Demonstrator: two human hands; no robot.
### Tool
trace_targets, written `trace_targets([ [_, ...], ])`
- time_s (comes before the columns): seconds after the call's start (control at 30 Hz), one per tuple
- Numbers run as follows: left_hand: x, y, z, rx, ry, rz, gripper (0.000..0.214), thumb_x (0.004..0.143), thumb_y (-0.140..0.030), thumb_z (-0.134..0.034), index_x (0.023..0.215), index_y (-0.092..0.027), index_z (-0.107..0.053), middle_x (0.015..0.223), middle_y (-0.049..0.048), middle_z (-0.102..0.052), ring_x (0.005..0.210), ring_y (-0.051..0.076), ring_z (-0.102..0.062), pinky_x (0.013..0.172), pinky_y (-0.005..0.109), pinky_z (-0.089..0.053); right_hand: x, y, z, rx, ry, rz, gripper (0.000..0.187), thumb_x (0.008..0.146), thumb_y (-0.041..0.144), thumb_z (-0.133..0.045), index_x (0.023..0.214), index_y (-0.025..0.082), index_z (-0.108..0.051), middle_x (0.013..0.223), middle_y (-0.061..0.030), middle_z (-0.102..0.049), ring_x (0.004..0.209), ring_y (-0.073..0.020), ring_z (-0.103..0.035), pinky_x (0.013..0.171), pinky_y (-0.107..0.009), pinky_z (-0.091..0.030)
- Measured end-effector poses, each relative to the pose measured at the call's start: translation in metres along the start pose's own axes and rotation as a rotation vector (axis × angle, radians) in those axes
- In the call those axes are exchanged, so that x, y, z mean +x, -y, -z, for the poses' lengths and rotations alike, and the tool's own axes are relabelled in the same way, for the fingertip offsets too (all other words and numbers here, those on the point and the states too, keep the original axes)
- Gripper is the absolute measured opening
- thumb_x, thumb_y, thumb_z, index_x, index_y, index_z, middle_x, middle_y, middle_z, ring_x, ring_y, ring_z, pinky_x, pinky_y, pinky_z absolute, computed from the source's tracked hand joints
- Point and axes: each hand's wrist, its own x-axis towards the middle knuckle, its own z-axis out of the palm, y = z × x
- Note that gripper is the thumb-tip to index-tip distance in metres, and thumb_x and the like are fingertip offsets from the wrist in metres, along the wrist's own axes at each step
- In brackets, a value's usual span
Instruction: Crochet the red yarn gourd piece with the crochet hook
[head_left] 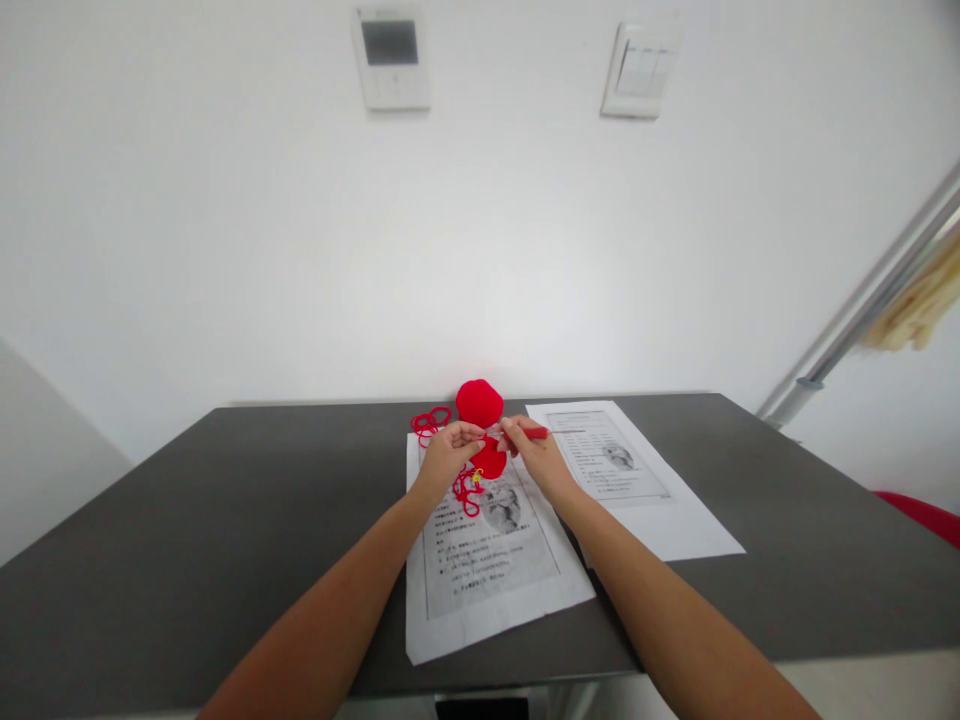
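Note:
Between my two hands is a small round red crochet piece (489,460), pinched at its upper edge by my left hand (456,446). My right hand (523,440) grips a crochet hook (535,433) with a red handle, its thin tip meeting the top of the piece. A small yellow marker (477,476) hangs at the piece's lower left, beside a dangling tail of red yarn (469,497). Just behind the hands sits a ball of red yarn (479,402), with loose yarn loops (427,424) to its left. The exact stitch at the hook's tip is too small to make out.
Under the hands lies a printed sheet (487,610); a second printed sheet (675,520) lies to the right. Both rest on a dark grey table (225,560) against a white wall. A metal pole (862,320) leans at the far right, near a red object (919,515).

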Motion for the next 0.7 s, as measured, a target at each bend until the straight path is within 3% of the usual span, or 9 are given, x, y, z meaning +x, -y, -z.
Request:
trace_targets([
  [0.2, -0.0009, -0.0015, 0.0007, 0.021, -0.010, -0.034, 0.019, 0.057, -0.021, -0.074, 0.071, -0.018, -0.061, 0.068, -0.0003, -0.065, 0.070, 0.015, -0.062, 0.073, 0.029, -0.050, -0.0043, 0.0042, -0.0008, 0.111, 0.065, 0.000, 0.018, 0.073, 0.038, -0.066, 0.070, 0.021, -0.069, 0.067, 0.0000, -0.063, 0.064, -0.0145, -0.053, 0.064, -0.028, -0.042],
  [0.33, -0.0001, -0.0016, 0.0015, 0.008, -0.012, -0.026, 0.022, 0.056, -0.020, -0.074, 0.073, -0.018, -0.060, 0.069, -0.0003, -0.065, 0.071, 0.015, -0.062, 0.074, 0.030, -0.049, -0.0045, 0.0020, 0.0005, 0.159, 0.094, -0.002, 0.021, 0.075, 0.038, -0.063, 0.068, 0.020, -0.071, 0.069, -0.0017, -0.065, 0.069, -0.0164, -0.055, 0.069, -0.030, -0.044],
  [0.47, 0.0005, -0.0005, 0.0036, -0.013, -0.011, -0.009, 0.022, 0.057, -0.019, -0.073, 0.075, -0.017, -0.061, 0.066, -0.0016, -0.062, 0.067, 0.013, -0.060, 0.070, 0.027, -0.048, -0.0033, 0.0001, 0.0001, 0.189, 0.080, -0.010, 0.015, 0.074, 0.034, -0.063, 0.080, 0.023, -0.071, 0.075, -0.0009, -0.066, 0.075, -0.0176, -0.058, 0.073, -0.031, -0.044],
  [0.7, -0.0021, -0.0001, 0.0004, -0.152, 0.004, 0.035, 0.032, 0.057, -0.020, -0.075, 0.085, -0.016, -0.061, 0.065, -0.0029, -0.062, 0.064, 0.012, -0.060, 0.067, 0.026, -0.047, -0.0031, -0.0017, -0.0002, 0.031, 0.032, 0.033, 0.016, 0.075, 0.037, -0.063, 0.081, 0.022, -0.065, 0.083, -0.0018, -0.064, 0.082, -0.0189, -0.057, 0.078, -0.032, -0.044],
])
